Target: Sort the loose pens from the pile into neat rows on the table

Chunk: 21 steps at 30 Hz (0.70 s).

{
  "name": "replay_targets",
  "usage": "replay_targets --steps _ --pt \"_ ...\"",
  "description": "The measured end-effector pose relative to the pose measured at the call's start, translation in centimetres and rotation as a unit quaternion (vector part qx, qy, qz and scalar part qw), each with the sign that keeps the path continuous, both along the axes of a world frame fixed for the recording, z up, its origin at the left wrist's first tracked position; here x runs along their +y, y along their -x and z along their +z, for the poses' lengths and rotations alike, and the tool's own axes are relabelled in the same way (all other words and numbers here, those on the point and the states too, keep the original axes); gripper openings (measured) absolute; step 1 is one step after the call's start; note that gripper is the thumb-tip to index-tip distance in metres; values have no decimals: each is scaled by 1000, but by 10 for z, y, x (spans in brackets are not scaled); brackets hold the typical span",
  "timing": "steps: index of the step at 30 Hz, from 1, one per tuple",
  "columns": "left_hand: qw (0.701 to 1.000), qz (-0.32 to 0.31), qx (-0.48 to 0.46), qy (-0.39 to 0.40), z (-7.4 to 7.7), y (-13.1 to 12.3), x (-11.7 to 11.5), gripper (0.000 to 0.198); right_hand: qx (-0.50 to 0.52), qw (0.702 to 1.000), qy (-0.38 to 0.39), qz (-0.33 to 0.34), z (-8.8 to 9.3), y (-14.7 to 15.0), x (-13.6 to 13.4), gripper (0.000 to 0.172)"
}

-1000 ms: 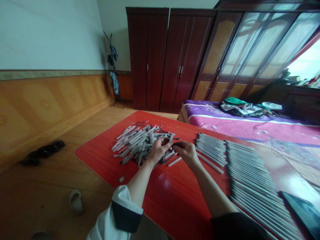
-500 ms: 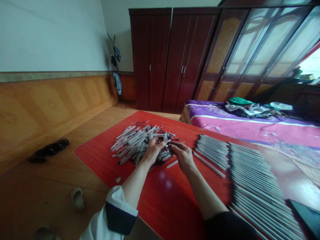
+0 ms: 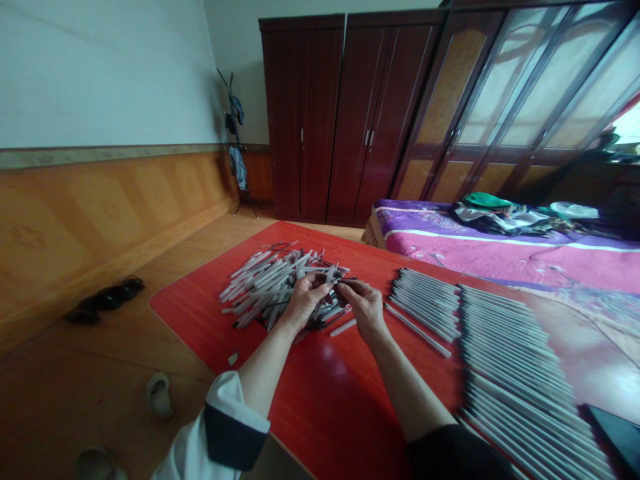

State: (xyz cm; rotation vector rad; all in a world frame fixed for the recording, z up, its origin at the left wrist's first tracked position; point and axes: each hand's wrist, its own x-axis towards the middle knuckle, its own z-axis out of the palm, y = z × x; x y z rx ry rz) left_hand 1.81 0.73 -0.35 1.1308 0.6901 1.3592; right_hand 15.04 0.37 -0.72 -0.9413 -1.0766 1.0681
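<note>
My left hand (image 3: 306, 298) is closed, thumb and fingers pinched together at the near right side of a loose pile of pale, pen-like tubes (image 3: 263, 280). Close beside its fingertips, my right hand (image 3: 366, 307) is pinched too. Something small and dark shows between the two sets of fingertips; its kind is too small to tell. A pale tube end stands by the left fingers, but whether it is held I cannot tell. Below the hands lies a single short pale tube (image 3: 343, 327). Right of my right hand, one long tube (image 3: 417, 330) lies apart.
On the red table (image 3: 330, 400), a shorter row of dark-ended tubes (image 3: 427, 300) lies beside a longer row (image 3: 520, 353). A dark flat device (image 3: 613, 427) is at the right edge. A bed (image 3: 500, 250) stands behind; slippers (image 3: 159, 396) lie on the floor.
Both hands stay pinched together at nearly the same spot, the right fingers shifting slightly. The view has turned a little; the pile and rows look unchanged.
</note>
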Motion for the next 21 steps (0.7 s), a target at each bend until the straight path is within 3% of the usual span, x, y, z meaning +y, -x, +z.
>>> replay_targets --steps 4,9,21 --pt "999 -18 33 3 2 -1 -3 22 73 997 14 -11 16 -13 2 23" --pt "997 -61 49 9 -2 -3 -4 25 109 993 18 28 29 -20 0 22" --pt "994 -60 94 -10 2 -2 -6 32 80 996 13 47 29 -20 0 20"
